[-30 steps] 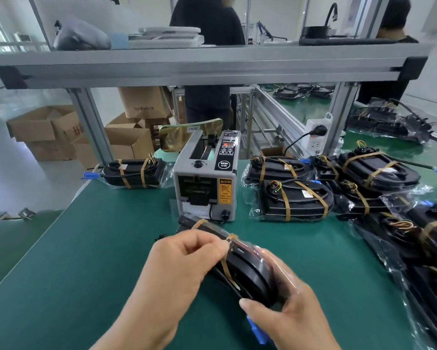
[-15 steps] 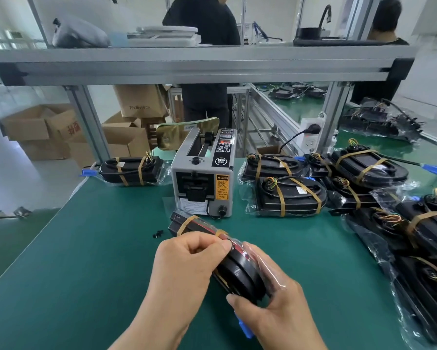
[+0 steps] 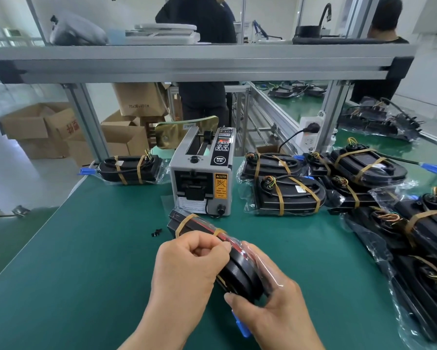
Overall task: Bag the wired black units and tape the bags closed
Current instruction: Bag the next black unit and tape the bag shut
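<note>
Two hands are on one bagged black unit (image 3: pixel 237 271), lower middle of the frame. It's tipped up on its edge over the green table mat (image 3: pixel 86 261), far end pointing at the tape dispenser (image 3: pixel 202 173) in the centre.

The left hand (image 3: pixel 187 269) is curled up pretty tight, thumb and forefinger pinching at the top edge of the unit. The clear bag (image 3: pixel 268 266) wraps over it there. The right hand (image 3: pixel 270 309) has the near end, thumb on one side, fingers curled round the other with the plastic bunched under them. A blue plug (image 3: pixel 240 324) sticks out just below that hand.

Just left of the unit, a tiny black bit (image 3: pixel 157 232) lies on the mat; can't tell what it is. The right side of the frame is a pile of bagged units (image 3: pixel 288 195). One lone bagged one (image 3: pixel 129 169) sits left of the dispenser. Cardboard boxes (image 3: pixel 43 127) are on the floor at upper left.
</note>
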Demonstrator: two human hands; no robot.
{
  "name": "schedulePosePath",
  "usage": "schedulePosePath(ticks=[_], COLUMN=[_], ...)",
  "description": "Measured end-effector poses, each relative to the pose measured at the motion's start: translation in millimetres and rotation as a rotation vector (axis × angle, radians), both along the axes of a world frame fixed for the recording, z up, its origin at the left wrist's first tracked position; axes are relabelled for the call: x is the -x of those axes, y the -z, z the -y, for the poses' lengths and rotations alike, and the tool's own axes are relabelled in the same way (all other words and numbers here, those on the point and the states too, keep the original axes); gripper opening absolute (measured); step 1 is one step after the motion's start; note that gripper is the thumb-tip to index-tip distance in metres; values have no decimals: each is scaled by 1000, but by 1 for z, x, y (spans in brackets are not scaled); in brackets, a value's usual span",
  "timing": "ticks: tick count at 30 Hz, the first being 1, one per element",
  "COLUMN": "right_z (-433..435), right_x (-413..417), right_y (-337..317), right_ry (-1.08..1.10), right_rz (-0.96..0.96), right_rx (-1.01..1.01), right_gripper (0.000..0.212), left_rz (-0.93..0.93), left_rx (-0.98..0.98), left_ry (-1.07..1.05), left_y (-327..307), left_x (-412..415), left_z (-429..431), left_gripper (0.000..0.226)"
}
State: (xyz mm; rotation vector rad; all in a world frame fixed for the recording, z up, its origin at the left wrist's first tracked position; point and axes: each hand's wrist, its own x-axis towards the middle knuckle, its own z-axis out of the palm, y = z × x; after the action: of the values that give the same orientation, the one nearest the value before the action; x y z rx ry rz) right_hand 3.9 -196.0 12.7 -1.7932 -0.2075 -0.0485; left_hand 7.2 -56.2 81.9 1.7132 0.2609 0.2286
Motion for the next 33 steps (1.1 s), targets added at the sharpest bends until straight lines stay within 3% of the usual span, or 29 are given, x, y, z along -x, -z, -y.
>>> schedulePosePath(ticks=[12, 24, 29, 33], right_z=[-1, -3, -2, -3], right_x=[0, 1, 1, 2], right_y=[2, 7, 7, 8], right_ry=[5, 18, 11, 19], right_rz=[-8, 31, 30, 48], right_rx=[-5, 29, 52, 84], right_gripper=[78, 83, 83, 85], left_rz=[47, 72, 46, 44], left_rx=[-1, -164, -146, -201], left_ry=[-26, -78, -144, -132], left_y=[7, 18, 21, 19], left_x=[-2, 3, 2, 2], left_z=[1, 4, 3, 5], left_gripper=[17, 11, 36, 33])
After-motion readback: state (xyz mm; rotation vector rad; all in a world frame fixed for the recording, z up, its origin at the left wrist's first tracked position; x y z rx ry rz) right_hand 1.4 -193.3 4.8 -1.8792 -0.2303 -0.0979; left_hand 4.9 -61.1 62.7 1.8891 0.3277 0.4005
